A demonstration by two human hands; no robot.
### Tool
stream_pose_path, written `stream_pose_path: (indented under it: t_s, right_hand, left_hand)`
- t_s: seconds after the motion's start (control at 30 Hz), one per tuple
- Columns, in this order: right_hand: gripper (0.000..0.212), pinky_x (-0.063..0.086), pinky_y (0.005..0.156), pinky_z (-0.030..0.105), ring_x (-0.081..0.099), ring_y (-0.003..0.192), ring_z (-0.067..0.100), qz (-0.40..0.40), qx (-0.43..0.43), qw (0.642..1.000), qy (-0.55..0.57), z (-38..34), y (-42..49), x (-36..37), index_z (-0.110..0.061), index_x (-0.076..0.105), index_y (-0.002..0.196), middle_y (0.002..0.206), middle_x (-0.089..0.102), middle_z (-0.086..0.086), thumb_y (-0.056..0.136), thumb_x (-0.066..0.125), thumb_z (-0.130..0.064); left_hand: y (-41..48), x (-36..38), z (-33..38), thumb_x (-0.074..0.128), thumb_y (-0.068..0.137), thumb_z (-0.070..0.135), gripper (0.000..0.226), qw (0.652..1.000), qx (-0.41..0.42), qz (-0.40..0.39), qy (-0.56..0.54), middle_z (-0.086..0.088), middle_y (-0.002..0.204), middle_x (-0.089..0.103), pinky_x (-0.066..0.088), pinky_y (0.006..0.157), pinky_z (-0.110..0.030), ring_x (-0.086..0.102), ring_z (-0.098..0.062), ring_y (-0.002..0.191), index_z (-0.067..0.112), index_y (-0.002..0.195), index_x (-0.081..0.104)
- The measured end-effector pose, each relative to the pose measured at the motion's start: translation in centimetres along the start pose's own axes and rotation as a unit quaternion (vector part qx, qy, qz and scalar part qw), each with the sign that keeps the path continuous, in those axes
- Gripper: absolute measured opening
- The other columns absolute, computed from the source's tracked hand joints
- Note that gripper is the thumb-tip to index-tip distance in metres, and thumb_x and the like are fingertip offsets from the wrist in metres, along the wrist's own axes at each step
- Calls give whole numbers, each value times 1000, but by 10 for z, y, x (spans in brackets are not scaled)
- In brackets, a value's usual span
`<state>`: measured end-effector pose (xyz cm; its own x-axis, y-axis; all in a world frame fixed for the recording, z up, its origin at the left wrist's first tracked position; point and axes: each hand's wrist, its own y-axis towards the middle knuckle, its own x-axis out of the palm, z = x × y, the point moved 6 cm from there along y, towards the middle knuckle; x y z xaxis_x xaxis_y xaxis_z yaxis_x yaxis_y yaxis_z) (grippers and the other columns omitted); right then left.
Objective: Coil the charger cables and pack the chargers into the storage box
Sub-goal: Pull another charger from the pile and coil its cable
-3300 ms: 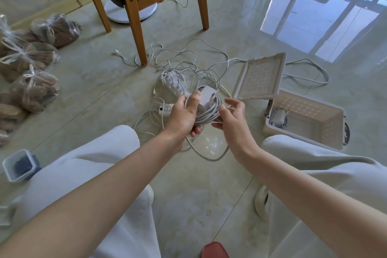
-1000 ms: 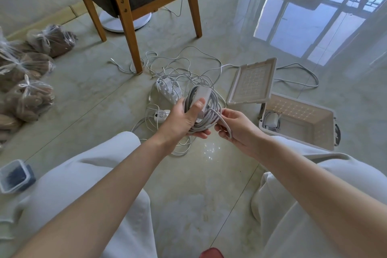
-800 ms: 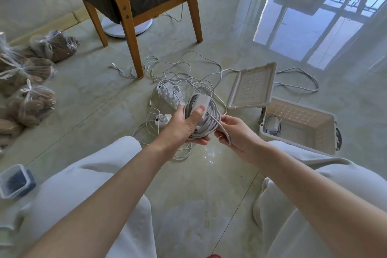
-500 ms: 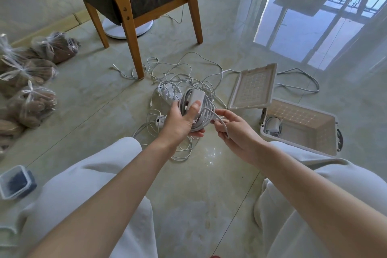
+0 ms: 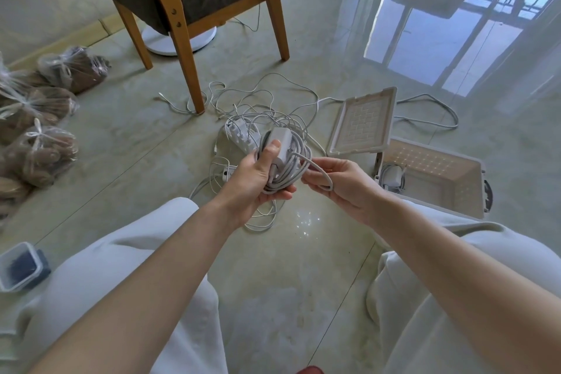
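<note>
The coiling step looks almost done. The left hand (image 5: 255, 182) holds a white rectangular charger brick (image 5: 282, 144) above the glossy pale tiled floor (image 5: 273, 276). Its fingers curl under a bundle of grey-white cable loops (image 5: 291, 173) wound round the brick, and its thumb presses flat on the brick's face. The right hand (image 5: 346, 188) pinches the short loose cable tail (image 5: 318, 171) between thumb and fingertips, just beside the bundle.

The beige perforated plastic storage box (image 5: 434, 161) lies open on the floor by the person's right knee, its lid (image 5: 362, 124) tipped up. One coiled white charger (image 5: 393, 177) sits at its left end. Beyond the hands, a tangle of thin white cables (image 5: 267, 112) and a white power strip (image 5: 241, 133) lie on the floor near a wooden chair leg (image 5: 194, 82).

The next move likely calls for tucking the tail under a loop so the bundle cannot spring apart. The bundle would then go right to the box, beside the charger already there.
</note>
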<state>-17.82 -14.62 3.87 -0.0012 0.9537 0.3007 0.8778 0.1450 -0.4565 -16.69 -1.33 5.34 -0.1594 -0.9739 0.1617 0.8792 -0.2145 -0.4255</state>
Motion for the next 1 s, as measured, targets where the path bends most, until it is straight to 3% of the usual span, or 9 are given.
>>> stream_pose_path:
  t_s: [0.2,0.3,0.4,0.57,0.67,0.77,0.87,1.0]
  right_hand:
    - [15,55,67,13,65,61,6,-6,-4,998,63,1,-7,6,1,63,88,69,69,4,82,56,12]
    - [32,57,65,20,66,62,12,-3,40,988,152,7,-8,10,4,51,115,79,63,13,86,48,17]
    - [39,57,58,24,65,58,16,16,49,980,193,8,-6,11,2,42,121,80,61,15,87,37,20]
    - [13,55,69,25,61,65,14,32,-11,998,58,8,-7,16,-11,45,109,78,62,6,97,47,-15]
    - [17,55,76,29,64,66,13,36,-43,998,-33,3,-6,14,-15,50,107,70,66,0,92,56,-19]
    - [17,54,85,37,64,78,22,48,-43,995,-70,2,-3,10,-17,52,102,80,65,6,88,61,-21]
    - [16,57,81,34,64,74,20,74,-37,995,-61,5,-2,6,-8,52,95,82,65,9,89,61,-19]
    - [15,58,73,26,65,71,16,86,-34,994,-60,7,-2,0,-4,58,91,82,67,9,89,60,-18]
  left_hand:
    - [-5,5,-4,46,95,40,36,996,-57,-63,19,-8,74,62,50,42,-21,60,-13,48,6,105,55]
    - [-1,3,-6,50,94,39,39,998,-32,-34,48,-10,78,63,49,42,-21,60,-13,48,5,113,49]
    - [4,-1,-7,53,93,36,35,995,13,21,97,-8,77,63,49,40,-23,59,-14,45,7,112,45]
    - [8,-3,-13,55,94,30,31,987,49,51,144,-6,77,61,47,38,-23,57,-19,49,12,113,39]
    - [9,-3,-13,54,94,32,35,987,47,52,143,-6,80,61,47,39,-23,59,-19,51,13,118,37]
    - [10,-4,-12,53,94,31,30,985,60,55,154,-4,78,60,48,39,-24,58,-19,50,12,112,39]
    - [10,0,-12,55,94,29,31,980,83,43,179,-4,78,58,49,39,-25,58,-21,52,7,111,39]
    - [9,4,-11,56,93,26,33,974,104,31,201,-2,81,56,48,39,-25,58,-11,47,7,114,40]
